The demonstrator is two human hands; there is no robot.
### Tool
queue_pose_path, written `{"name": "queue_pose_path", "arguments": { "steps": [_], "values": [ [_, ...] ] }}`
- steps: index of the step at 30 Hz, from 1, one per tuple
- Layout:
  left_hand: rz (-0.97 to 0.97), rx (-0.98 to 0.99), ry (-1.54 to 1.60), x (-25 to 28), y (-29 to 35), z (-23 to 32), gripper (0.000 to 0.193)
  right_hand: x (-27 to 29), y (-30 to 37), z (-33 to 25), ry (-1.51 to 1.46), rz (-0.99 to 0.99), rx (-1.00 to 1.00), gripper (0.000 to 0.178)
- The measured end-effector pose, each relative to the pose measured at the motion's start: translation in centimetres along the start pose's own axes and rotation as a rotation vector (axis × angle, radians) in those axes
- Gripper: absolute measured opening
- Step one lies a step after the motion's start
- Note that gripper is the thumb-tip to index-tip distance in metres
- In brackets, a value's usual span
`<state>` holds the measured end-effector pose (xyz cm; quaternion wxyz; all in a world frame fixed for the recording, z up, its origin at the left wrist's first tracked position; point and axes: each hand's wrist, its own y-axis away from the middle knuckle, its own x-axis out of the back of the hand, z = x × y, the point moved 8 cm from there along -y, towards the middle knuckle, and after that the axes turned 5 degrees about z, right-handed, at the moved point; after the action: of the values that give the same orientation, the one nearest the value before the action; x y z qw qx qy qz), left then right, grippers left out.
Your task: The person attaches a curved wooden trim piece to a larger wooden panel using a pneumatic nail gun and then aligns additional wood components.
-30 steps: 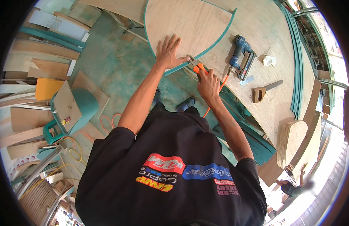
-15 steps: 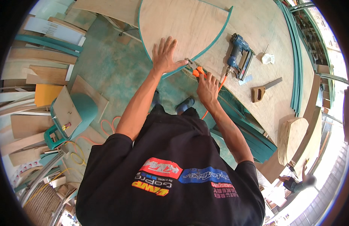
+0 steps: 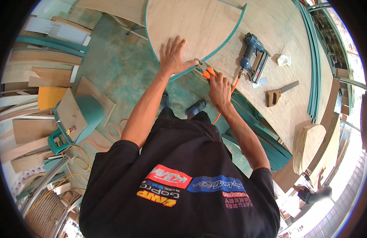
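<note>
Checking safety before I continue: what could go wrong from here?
The left hand lies spread on the curved panel, its thumb right by the head of the pliers in the right hand; a slip could pinch it. The orange hose passes close to that right hand and might snag, tugging the nail gun.

Orange-hdl pliers (image 3: 207,73) are at rim of curved teal-edged bd (image 3: 189,27).
</note>
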<state>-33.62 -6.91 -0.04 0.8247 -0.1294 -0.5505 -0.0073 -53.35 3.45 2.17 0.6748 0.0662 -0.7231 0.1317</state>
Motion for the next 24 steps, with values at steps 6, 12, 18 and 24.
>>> {"name": "queue_pose_path", "arguments": {
  "steps": [6,12,18,24],
  "values": [
    [-0.058,0.020,0.030,0.0,-0.3,0.0,0.120,0.5,-0.4,0.1,-0.105,-0.072,-0.076,0.018],
    [-0.133,0.077,0.045,-0.3,-0.5,-0.5,0.111,0.2,-0.9,1.4,-0.314,-0.189,-0.185,0.019],
    [-0.183,0.137,0.084,-1.0,-0.6,-1.3,0.089,-1.3,-2.2,3.9,-0.765,-0.373,-0.414,0.020],
    [-0.179,0.137,0.092,-1.2,-0.6,-1.2,0.089,-0.8,-1.6,3.8,-0.418,-0.164,-0.120,0.028]
  ]
}}
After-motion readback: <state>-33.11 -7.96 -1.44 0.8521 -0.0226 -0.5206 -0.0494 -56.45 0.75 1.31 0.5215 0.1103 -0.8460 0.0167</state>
